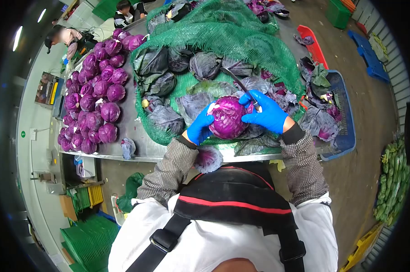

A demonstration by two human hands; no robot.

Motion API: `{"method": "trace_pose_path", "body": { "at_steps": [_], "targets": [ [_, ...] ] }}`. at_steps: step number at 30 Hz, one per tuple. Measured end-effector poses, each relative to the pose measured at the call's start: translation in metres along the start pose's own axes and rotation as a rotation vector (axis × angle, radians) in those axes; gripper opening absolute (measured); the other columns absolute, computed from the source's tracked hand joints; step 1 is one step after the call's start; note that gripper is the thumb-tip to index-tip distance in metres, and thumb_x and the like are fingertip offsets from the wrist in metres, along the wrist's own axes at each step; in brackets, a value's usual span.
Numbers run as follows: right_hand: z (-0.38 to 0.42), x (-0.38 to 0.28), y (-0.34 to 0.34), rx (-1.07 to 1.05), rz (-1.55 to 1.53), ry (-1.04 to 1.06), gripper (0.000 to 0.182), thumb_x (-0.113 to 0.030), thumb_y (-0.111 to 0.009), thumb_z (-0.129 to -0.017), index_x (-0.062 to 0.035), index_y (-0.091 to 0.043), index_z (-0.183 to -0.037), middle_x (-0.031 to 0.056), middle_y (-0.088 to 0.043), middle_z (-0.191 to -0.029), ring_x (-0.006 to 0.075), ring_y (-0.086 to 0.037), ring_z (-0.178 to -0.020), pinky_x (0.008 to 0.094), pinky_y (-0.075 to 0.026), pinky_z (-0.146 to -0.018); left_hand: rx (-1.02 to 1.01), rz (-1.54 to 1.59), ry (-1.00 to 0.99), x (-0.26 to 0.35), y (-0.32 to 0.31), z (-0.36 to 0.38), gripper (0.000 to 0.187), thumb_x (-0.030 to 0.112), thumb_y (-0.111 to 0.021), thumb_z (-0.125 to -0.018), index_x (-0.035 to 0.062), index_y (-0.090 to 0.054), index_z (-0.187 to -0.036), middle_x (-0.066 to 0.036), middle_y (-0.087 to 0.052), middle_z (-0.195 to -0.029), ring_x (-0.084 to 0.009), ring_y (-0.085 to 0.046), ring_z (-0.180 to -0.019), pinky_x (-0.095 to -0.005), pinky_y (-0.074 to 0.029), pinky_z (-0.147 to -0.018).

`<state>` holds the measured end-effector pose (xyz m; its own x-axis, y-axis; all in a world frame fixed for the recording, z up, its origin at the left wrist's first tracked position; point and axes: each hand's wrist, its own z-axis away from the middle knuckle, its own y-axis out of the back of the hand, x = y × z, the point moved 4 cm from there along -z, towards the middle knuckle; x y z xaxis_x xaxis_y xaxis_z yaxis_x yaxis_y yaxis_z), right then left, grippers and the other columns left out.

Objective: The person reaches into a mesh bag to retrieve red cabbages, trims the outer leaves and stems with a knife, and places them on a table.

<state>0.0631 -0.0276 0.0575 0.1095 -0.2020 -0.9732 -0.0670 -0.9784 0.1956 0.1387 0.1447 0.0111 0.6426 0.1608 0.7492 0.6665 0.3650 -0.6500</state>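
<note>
A peeled purple cabbage (pixel 227 117) is held between my two blue-gloved hands above the green net. My left hand (pixel 200 125) grips its left side. On its right side, my right hand (pixel 265 111) has a knife (pixel 236 79) in its fingers, the dark blade pointing up and to the left, while the thumb rests against the cabbage. Unpeeled dark cabbages (pixel 205 66) lie in the open green net (pixel 259 34) around and beyond my hands. A loose purple leaf (pixel 208 159) hangs at the table edge below my left hand.
Peeled cabbages (pixel 101 89) are piled on the left of the metal table (pixel 139 146). A blue crate (pixel 348 120) with trimmed leaves stands at the right, near a red crate (pixel 314 50). Two people (pixel 123 16) are at the far left.
</note>
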Motion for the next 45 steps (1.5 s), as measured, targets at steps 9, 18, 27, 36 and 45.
{"method": "trace_pose_path", "body": {
  "at_steps": [9,18,27,36,45],
  "targets": [
    [0.003,0.005,-0.004,0.056,-0.128,-0.022,0.019,-0.007,-0.070,-0.072,-0.0052,-0.054,-0.083,-0.0001,-0.052,-0.085,0.0112,-0.050,-0.084,0.0282,-0.041,-0.079,0.036,-0.033,-0.016,0.002,-0.004,0.005,0.088,0.040,-0.071,-0.068,0.0017,-0.026,-0.133,-0.012,-0.041,-0.129,-0.0235,-0.043,-0.118,-0.0375,-0.036,-0.099],
    [0.005,0.011,-0.007,0.013,-0.213,-0.043,0.029,-0.006,-0.071,-0.070,-0.0054,-0.054,-0.094,0.0010,-0.053,-0.089,0.0107,-0.050,-0.085,0.0273,-0.041,-0.078,0.012,-0.073,-0.042,-0.006,0.013,0.004,0.082,0.033,-0.070,-0.069,0.0029,-0.027,-0.133,-0.012,-0.041,-0.129,-0.0227,-0.044,-0.117,-0.0367,-0.036,-0.098],
    [0.009,0.026,-0.009,-0.200,-0.043,-0.207,0.028,-0.004,-0.070,-0.070,-0.0047,-0.056,-0.094,0.0023,-0.052,-0.092,0.0086,-0.048,-0.083,0.0244,-0.042,-0.074,0.069,-0.170,0.000,-0.007,0.014,0.005,0.094,0.045,-0.071,-0.063,0.0026,-0.026,-0.134,-0.013,-0.040,-0.131,-0.0240,-0.042,-0.119,-0.0376,-0.033,-0.101],
    [0.007,0.016,-0.008,-0.135,-0.078,-0.066,0.026,-0.006,-0.071,-0.069,-0.0047,-0.054,-0.089,0.0000,-0.050,-0.086,0.0100,-0.048,-0.080,0.0252,-0.041,-0.073,0.009,-0.153,-0.047,-0.004,0.016,0.005,0.081,0.032,-0.069,-0.070,0.0029,-0.028,-0.133,-0.012,-0.042,-0.129,-0.0233,-0.044,-0.117,-0.0374,-0.036,-0.098],
    [0.014,0.010,-0.005,-0.021,-0.075,-0.001,0.018,-0.011,-0.070,-0.072,-0.0075,-0.055,-0.080,-0.0001,-0.050,-0.074,0.0121,-0.049,-0.071,0.0254,-0.043,-0.066,0.076,0.016,0.000,-0.014,0.020,0.012,0.081,0.036,-0.065,-0.074,0.0057,-0.023,-0.136,-0.014,-0.037,-0.133,-0.0259,-0.040,-0.121,-0.0406,-0.035,-0.100]
  ]
}}
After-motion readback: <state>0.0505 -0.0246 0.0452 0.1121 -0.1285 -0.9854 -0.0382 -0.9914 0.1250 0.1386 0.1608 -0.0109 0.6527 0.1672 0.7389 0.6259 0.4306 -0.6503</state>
